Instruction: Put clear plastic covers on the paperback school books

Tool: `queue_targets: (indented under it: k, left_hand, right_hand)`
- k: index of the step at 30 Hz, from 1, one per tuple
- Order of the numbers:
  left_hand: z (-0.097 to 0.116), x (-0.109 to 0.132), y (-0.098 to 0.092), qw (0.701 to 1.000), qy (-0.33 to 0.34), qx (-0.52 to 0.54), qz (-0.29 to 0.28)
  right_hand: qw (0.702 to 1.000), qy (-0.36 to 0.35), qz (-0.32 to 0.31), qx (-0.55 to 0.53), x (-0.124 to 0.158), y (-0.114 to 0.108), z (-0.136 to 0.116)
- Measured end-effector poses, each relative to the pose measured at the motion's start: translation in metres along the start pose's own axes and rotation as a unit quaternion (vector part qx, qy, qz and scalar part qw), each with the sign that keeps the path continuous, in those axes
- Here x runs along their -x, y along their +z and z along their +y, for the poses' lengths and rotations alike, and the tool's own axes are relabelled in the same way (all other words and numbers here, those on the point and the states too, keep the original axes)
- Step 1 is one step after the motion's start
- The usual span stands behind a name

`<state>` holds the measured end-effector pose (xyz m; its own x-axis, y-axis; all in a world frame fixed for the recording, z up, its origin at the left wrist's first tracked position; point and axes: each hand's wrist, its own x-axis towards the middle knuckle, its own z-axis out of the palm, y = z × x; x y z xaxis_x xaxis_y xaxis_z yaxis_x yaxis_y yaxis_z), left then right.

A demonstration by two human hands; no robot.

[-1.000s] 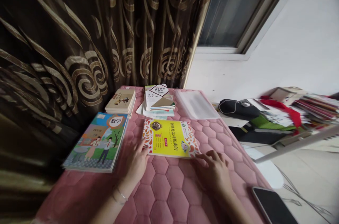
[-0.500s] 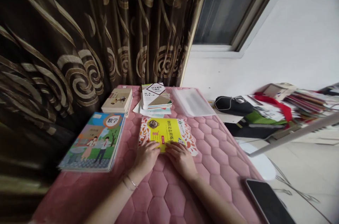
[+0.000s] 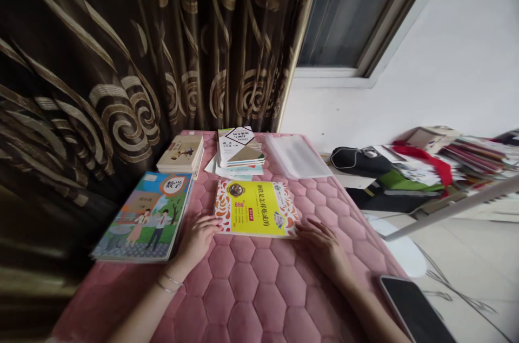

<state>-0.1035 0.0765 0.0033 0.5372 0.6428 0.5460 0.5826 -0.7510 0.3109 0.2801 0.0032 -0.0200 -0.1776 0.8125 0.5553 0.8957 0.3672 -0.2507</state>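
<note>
A yellow book (image 3: 259, 205) with an orange-and-white patterned border lies flat on the pink quilted table cover (image 3: 247, 278). At its left edge is my left hand (image 3: 199, 237), fingers stretched out with the tips on or against the edge. My right hand (image 3: 324, 245) lies palm down by the book's lower right corner, fingers extended; I cannot tell whether the fingertips touch it. Neither hand grips anything. A stack of math textbooks (image 3: 144, 218) with a blue and green cover sits left of my left hand.
Behind the yellow book are a stack of workbooks (image 3: 240, 148), a stack of beige books (image 3: 181, 153) and clear plastic sheets (image 3: 298, 156). A phone (image 3: 413, 308) rests at the right edge. Dark curtains (image 3: 227, 45) hang behind; a cluttered shelf (image 3: 425, 170) stands to the right.
Both hands have slid apart from the middle of the yellow book, my left to its left edge and my right to its right corner. The cover is now uncovered; the book lies in place.
</note>
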Motion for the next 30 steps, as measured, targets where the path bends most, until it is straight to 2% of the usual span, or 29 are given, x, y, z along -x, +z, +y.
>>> queue_targets:
  k: [5,9,13,17,21,25,30]
  left_hand:
    - [-0.004,0.002,0.000,1.000,-0.008,0.015,-0.016]
    - [0.010,-0.002,-0.003,0.998,-0.051,-0.004,-0.019]
    - [0.039,-0.020,0.000,0.995,-0.075,-0.036,-0.052]
    - [0.066,-0.045,0.021,0.995,-0.066,-0.023,-0.073]
    - [0.075,-0.053,0.038,0.996,-0.072,-0.024,-0.055]
    - [0.063,-0.043,0.029,0.998,-0.055,-0.009,-0.043]
    - [0.026,-0.020,0.003,0.998,-0.059,-0.010,-0.017]
  right_hand:
    - [1.000,0.011,0.006,-0.011,0.001,0.002,0.002]
    - [1.000,0.011,0.000,-0.003,-0.002,-0.002,-0.008]
    - [1.000,0.013,-0.016,0.004,-0.018,0.004,-0.044]
    - [0.999,0.031,-0.029,0.002,-0.042,0.023,-0.088]
    - [0.999,0.046,-0.019,-0.012,-0.057,0.038,-0.108]
    - [0.999,0.041,-0.024,-0.013,-0.053,0.035,-0.097]
    - [0.997,0.065,-0.040,0.009,-0.028,0.014,-0.053]
